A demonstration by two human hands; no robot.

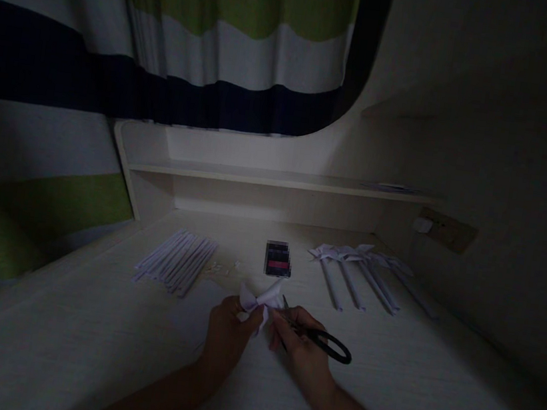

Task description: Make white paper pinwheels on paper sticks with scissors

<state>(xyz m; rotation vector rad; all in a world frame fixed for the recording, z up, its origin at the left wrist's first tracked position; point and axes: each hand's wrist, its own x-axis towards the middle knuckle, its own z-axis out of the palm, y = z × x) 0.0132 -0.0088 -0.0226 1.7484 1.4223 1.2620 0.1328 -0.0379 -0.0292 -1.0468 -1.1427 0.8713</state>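
My left hand (231,327) pinches a folded white paper pinwheel (269,293) above the middle of the desk. Black-handled scissors (333,345) rest in my right hand (300,338), with the handle loops sticking out to the right. The right fingertips are at the pinwheel's right side; whether they also grip the paper I cannot tell. Part of the pinwheel is hidden behind my fingers. A pale sheet of paper (194,309) lies on the desk just left of my left hand.
Several rolled paper sticks (178,261) lie side by side at the left, near small paper scraps (219,268). A phone (278,259) lies beyond my hands. At the right are several finished-looking pinwheels on sticks (353,286). A shelf (277,180) spans the back, below a striped curtain (234,45).
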